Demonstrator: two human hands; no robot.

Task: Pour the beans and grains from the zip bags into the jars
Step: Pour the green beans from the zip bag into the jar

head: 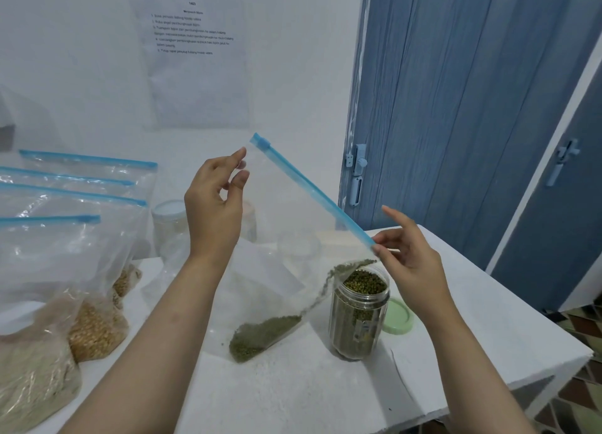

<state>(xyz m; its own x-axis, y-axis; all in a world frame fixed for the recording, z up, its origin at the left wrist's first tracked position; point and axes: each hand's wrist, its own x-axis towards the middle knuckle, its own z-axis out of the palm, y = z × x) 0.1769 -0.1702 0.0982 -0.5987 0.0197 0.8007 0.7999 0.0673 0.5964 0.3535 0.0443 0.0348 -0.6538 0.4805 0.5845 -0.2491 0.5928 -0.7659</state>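
I hold a clear zip bag [283, 238] with a blue zipper strip tilted over the table. My left hand [216, 202] pinches its upper left corner. My right hand [407, 257] pinches the lower right end of the zipper, just above an open clear jar [358, 316] nearly full of green mung beans. A small heap of green beans lies in the bag's bottom corner near the table, and a thin trail of beans runs along the bag's edge to the jar's mouth. The jar's pale green lid [399, 316] lies flat behind it.
Several more zip bags [65, 238] of grains and beans stand at the left on the white table [325, 384]. Empty clear jars [169, 228] stand behind the held bag. The table's right edge drops off beside blue doors [456, 107].
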